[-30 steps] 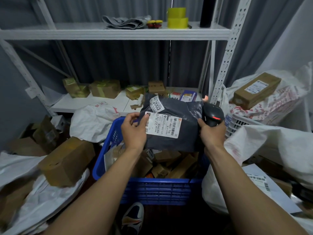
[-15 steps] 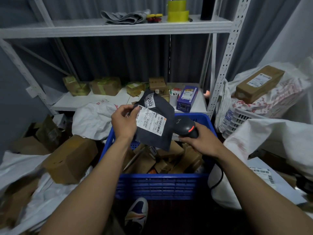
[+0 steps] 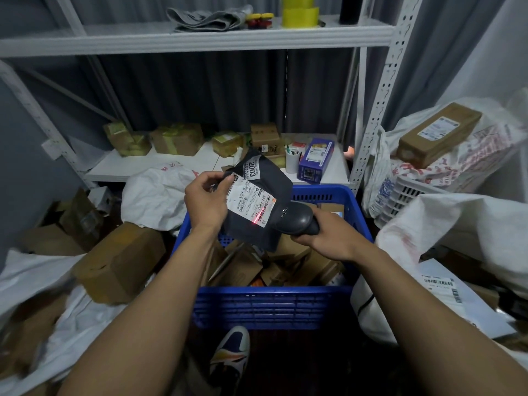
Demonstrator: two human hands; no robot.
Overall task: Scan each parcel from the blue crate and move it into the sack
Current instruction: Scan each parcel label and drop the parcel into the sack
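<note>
My left hand [image 3: 206, 200] grips the left edge of a dark grey mailer parcel [image 3: 271, 190] and holds it above the blue crate [image 3: 271, 307]. A white shipping label [image 3: 248, 202] faces me, with a red scan line across its lower corner. My right hand [image 3: 328, 238] grips a black handheld scanner [image 3: 297, 220] whose head is aimed at that label. Several brown cardboard parcels fill the crate. White sacks lie at the left [image 3: 34, 281] and right [image 3: 457, 224].
A white metal shelf [image 3: 200, 38] stands behind the crate, its lower board holding several taped boxes and a blue box [image 3: 315, 158]. A brown box [image 3: 120, 261] lies left of the crate. A white basket [image 3: 411, 195] and a long box [image 3: 440, 132] sit at the right. My shoe [image 3: 231, 352] is below.
My right hand let go of the parcel's right edge and swung the scanner down in front of the label. The left hand tilted the parcel, and a red scan line now shows.
</note>
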